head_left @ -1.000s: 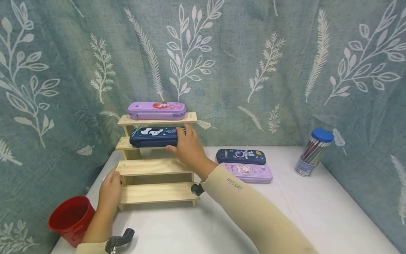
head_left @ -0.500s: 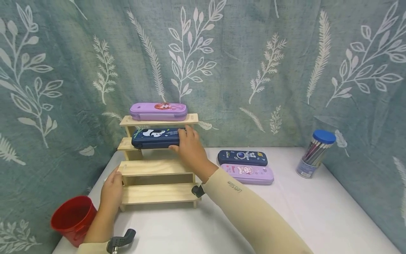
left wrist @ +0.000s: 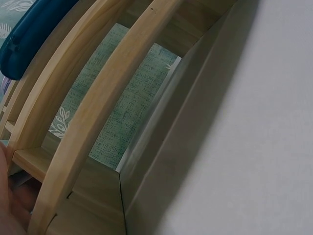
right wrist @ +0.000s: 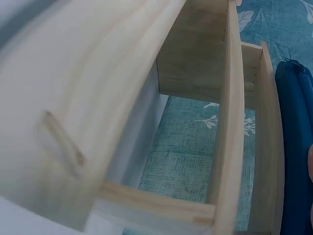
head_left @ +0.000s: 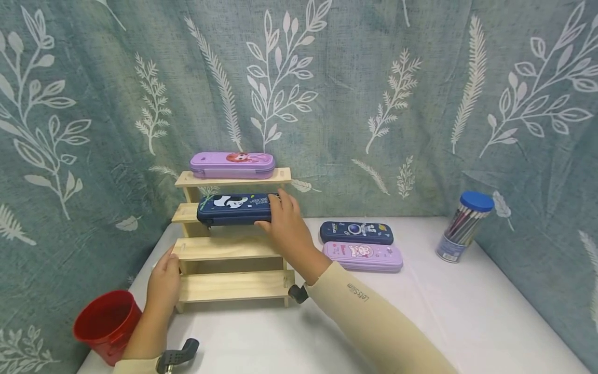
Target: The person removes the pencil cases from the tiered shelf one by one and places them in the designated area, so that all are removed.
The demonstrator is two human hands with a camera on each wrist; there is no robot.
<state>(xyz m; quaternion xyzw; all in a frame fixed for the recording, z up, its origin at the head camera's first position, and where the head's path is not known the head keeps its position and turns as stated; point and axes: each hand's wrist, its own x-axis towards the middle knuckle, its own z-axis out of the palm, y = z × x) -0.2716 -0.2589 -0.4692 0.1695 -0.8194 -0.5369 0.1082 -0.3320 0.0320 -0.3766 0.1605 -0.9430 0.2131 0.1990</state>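
Observation:
A four-step wooden display rack (head_left: 229, 248) stands on the white table. My right hand (head_left: 290, 228) grips the right end of a navy pencil case (head_left: 235, 209) with a panda print, its thumb along the front side. That case lies over the second step from the top; in the right wrist view the blue case (right wrist: 295, 147) runs alongside a step's edge. With my left hand (head_left: 163, 280) I hold the rack's left side, fingers partly behind it in the left wrist view. A purple pencil case (head_left: 232, 165) with a red-haired figure lies on the top step.
Right of the rack, a navy space-print pencil case (head_left: 356, 232) and a purple pencil case (head_left: 363, 256) lie side by side. Farther right is a tub of pencils (head_left: 462, 228) with a blue lid. A red bucket (head_left: 107, 324) stands beside my left forearm. A leaf-patterned curtain (head_left: 336, 104) hangs behind.
My right hand and the panda pencil case have shifted slightly to the right and toward me. The left hand stays at the rack's side.

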